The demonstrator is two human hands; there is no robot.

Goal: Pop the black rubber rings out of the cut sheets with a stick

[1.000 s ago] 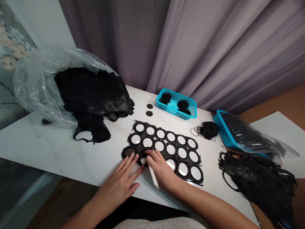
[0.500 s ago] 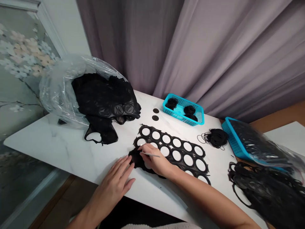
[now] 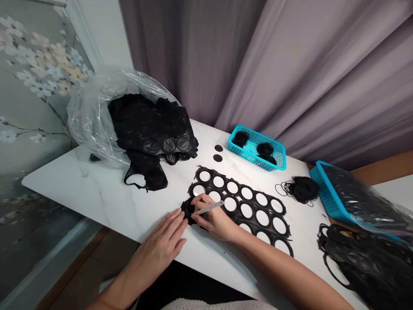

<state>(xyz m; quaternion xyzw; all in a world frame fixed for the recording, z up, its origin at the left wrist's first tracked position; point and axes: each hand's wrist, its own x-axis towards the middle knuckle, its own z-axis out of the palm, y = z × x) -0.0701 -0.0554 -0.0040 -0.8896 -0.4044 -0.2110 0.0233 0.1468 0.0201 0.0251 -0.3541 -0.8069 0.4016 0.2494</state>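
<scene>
A black rubbery sheet (image 3: 253, 218) with rows of round holes lies on the white table in front of me. My right hand (image 3: 214, 219) pinches a pair of slim metal tweezers (image 3: 209, 207), their points down at the sheet's left end. There the black material (image 3: 187, 210) is bunched or folded over, and my right fingers partly cover it. My left hand (image 3: 166, 237) lies flat with fingers stretched out, its fingertips touching the edge of that bunched part. What the tweezer tips grip, if anything, is too small to tell.
Two black discs (image 3: 218, 158) lie beyond the sheet. A blue basket (image 3: 258, 161) holds black bundles. Thin black rings (image 3: 301, 189) are heaped at right, near a second blue basket (image 3: 327, 193) and black scraps (image 3: 361, 262). A plastic bag (image 3: 93, 120) with black sheets (image 3: 151, 125) stands left.
The whole view has shifted slightly, with things now further right. The tweezers have turned and show more of their flat side. Both hands stay at the sheet's left end.
</scene>
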